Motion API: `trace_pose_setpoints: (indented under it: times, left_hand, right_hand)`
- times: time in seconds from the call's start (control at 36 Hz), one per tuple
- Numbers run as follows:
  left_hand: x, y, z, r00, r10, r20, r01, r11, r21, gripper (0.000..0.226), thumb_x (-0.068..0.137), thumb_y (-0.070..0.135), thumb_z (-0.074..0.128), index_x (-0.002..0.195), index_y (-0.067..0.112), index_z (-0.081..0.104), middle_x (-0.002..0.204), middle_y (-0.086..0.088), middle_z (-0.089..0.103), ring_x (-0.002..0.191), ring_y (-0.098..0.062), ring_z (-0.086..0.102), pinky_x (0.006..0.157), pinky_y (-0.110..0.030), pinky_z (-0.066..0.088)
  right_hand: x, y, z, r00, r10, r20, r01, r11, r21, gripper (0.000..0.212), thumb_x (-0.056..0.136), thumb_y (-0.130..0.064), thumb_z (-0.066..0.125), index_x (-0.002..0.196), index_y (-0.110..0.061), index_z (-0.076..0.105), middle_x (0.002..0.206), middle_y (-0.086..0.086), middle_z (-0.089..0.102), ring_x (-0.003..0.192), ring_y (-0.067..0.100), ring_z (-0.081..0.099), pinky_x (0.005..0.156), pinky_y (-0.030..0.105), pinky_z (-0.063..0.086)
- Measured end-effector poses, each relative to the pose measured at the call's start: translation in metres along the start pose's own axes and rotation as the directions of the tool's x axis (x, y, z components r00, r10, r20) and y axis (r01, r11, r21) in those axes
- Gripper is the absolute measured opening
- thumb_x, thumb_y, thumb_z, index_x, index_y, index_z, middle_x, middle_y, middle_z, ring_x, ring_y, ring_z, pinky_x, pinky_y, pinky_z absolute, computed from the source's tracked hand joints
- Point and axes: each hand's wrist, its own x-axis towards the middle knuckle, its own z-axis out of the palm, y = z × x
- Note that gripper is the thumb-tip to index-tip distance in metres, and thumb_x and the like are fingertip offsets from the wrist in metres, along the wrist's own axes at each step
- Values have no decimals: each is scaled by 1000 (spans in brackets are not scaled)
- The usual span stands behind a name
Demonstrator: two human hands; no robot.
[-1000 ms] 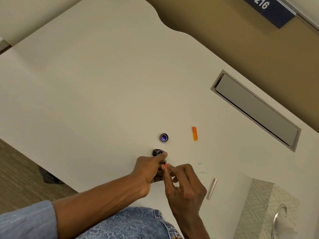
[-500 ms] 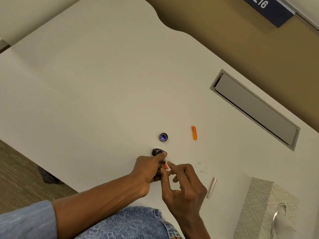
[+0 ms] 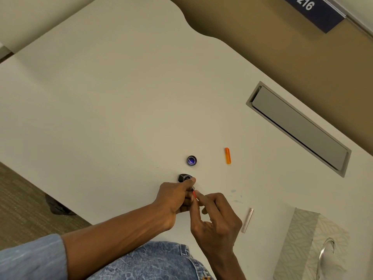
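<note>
Both hands meet near the desk's (image 3: 121,98) front edge. To steady it, the left hand (image 3: 173,196) grips a dark housing (image 3: 182,177) on the desk. The right hand (image 3: 217,217) pinches a thin red tool (image 3: 194,194) against it, likely turning a screw. Since 0.5 s ago its fingers have closed in; lens (image 3: 191,160) and orange cap (image 3: 227,156) are unmoved.

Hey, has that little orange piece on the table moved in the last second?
No. The orange piece lies in the same spot, equally far from the grey hatch and the round lens.
</note>
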Motion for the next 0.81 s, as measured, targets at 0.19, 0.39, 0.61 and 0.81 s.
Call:
trace_pose_setpoints:
  times: [0.19, 0.39, 0.61, 0.81]
  left_hand:
    - [1, -1, 1, 1000, 9, -15, -9, 1000, 15, 32, 97, 34, 73, 91, 3, 79, 69, -10, 77, 66, -24, 75, 73, -37, 65]
    - [1, 1, 2, 1000, 7, -24, -6, 1000, 18, 31, 97, 34, 73, 89, 5, 78, 69, -10, 76, 67, -24, 74, 76, -39, 66]
    - [1, 1, 1, 1000, 14, -25, -13, 1000, 24, 33, 96, 35, 75, 91, 3, 79, 77, -17, 78, 71, -29, 75, 83, -45, 67]
    - [0, 1, 2, 1000, 12, -14, -12, 999, 40, 32, 96, 35, 74, 86, 4, 78, 70, -13, 75, 74, -32, 75, 68, -36, 65]
  right_hand:
    - [0, 0, 0, 1000, 12, 0, -12, 1000, -13, 11, 85, -21, 90, 93, -15, 86, 72, -2, 70, 56, 12, 60, 45, 30, 48]
    - [2, 2, 0, 1000, 12, 2, -12, 1000, -14, 12, 85, -24, 90, 92, -15, 85, 73, -1, 71, 56, 11, 61, 45, 29, 49]
    - [2, 1, -2, 1000, 15, 18, -15, 1000, 0, 17, 85, -29, 89, 96, -16, 86, 75, -1, 72, 57, 11, 62, 46, 28, 50]
    - [1, -1, -2, 1000, 3, 1, -3, 1000, 11, 23, 81, -17, 89, 103, -14, 85, 76, -2, 70, 57, 11, 60, 46, 29, 49]
